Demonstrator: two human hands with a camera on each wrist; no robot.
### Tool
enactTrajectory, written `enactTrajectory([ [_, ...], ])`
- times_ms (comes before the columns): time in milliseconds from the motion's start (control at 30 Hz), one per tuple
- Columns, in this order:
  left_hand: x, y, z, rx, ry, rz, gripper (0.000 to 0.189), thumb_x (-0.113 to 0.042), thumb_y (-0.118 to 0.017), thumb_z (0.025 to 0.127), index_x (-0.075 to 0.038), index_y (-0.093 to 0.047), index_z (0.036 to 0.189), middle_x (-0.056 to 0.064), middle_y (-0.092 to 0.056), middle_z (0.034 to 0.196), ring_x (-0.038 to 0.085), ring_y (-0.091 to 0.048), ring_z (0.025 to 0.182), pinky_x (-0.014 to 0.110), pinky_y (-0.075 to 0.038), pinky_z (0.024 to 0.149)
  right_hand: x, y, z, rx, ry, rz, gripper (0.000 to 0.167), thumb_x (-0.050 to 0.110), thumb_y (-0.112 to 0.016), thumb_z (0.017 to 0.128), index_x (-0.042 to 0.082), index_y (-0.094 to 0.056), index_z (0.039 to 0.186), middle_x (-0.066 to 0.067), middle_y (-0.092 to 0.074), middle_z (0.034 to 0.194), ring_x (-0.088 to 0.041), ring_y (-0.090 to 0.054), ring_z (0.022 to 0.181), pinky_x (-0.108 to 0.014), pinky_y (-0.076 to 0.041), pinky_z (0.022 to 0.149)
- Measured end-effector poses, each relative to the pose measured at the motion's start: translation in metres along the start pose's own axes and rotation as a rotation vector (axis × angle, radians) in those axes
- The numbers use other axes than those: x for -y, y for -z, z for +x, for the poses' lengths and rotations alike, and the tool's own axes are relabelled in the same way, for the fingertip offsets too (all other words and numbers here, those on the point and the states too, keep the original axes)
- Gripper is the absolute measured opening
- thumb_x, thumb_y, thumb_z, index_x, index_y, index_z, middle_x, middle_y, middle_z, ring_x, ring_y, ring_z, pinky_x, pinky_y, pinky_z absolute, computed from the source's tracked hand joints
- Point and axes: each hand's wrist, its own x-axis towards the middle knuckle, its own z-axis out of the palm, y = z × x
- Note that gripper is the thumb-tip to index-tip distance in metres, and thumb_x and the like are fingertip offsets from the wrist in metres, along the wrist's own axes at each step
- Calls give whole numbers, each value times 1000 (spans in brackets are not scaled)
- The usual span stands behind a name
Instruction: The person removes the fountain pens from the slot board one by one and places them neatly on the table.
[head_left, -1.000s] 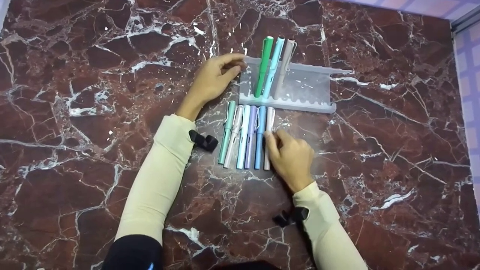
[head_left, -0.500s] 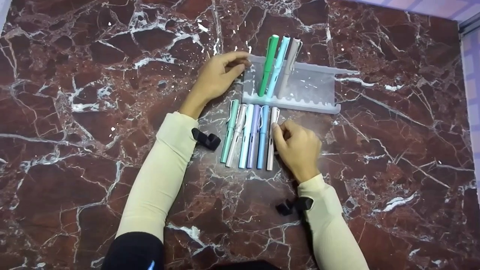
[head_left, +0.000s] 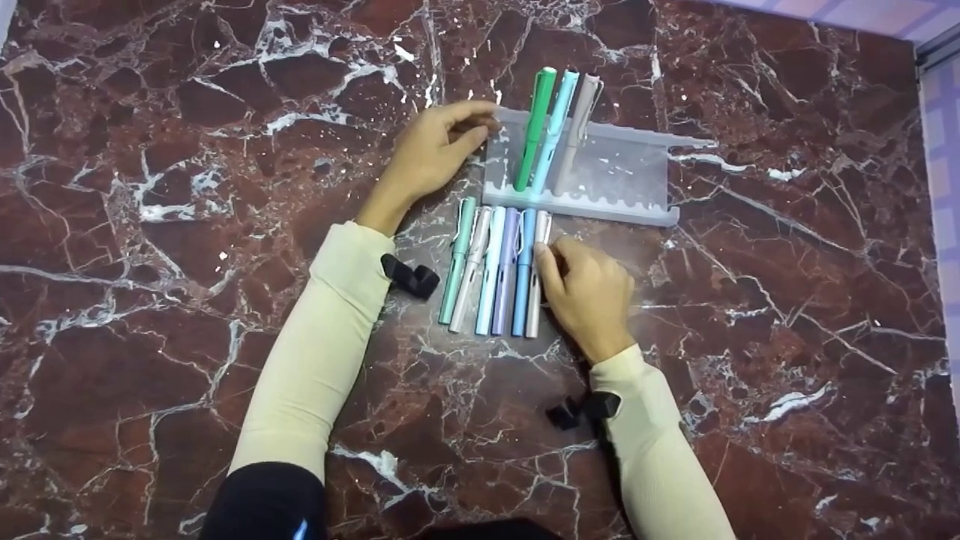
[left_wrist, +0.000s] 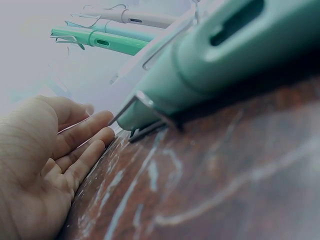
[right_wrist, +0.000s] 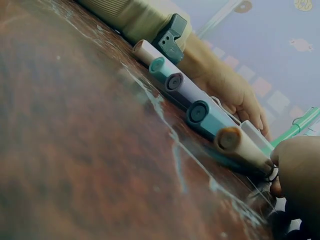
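On the table, my right hand [head_left: 592, 296] pinches the pale pinkish-grey capped pen [head_left: 533, 307] at the right end of a row. Thumb and fingers meet it near its cap, and it lies flat. Beside it lie a blue pen [head_left: 523, 292], a purple pen [head_left: 504, 285], a pale blue pen [head_left: 490, 285], a silvery pen [head_left: 468, 285] and a mint-green pen [head_left: 455, 274]. My left hand [head_left: 431, 150] rests at the left edge of a clear plastic pen stand [head_left: 630, 172], its fingers [left_wrist: 85, 135] loosely extended. Other fingers of the right hand are hidden.
In the stand's notches lean a green pen [head_left: 534, 131], a light blue pen [head_left: 553, 135] and a grey-brown pen [head_left: 577, 139]. Vacant notches continue to their right. The dark red marble table [head_left: 765, 450] surrounds everything; a patterned wall edge [head_left: 941, 225] stands at the right.
My right hand has shifted the pinkish-grey pen slightly left, narrowing the gap to the blue pen. The left hand stays at the stand's edge.
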Motion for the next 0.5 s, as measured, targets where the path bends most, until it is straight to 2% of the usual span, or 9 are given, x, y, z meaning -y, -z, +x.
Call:
enactTrajectory([
  [133,1,0,0,1,-3,-6,35,-12,-52,103,-14,-60,137,5,-67,113,20,-65,84,29,-59,72,1,-2,2,-11,14,0,48,41,-54,101,15,-46,62,0,-41,51,-21,-42,46,-33,-28,41],
  [233,1,0,0,1,-12,-17,35,-11,-51,103,-14,-60,137,5,-67,112,20,-65,85,29,-59,73,-2,-3,6,-57,16,68,48,37,-53,102,13,-46,60,1,-38,49,-18,-37,44,-29,-25,41],
  [367,1,0,0,4,-20,-27,35,-10,-51,103,-13,-61,136,6,-67,111,21,-65,83,29,-59,72,-8,-4,20,-223,33,218,43,24,-55,100,6,-51,61,-3,-44,50,-15,-35,46,-26,-26,44],
  [500,-2,0,1,-6,-12,26,34,-11,-53,103,-13,-61,136,6,-68,113,17,-64,85,27,-58,73,-16,-5,37,-423,71,307,34,16,-56,97,0,-56,66,-10,-52,57,-18,-40,51,-26,-32,50],
])
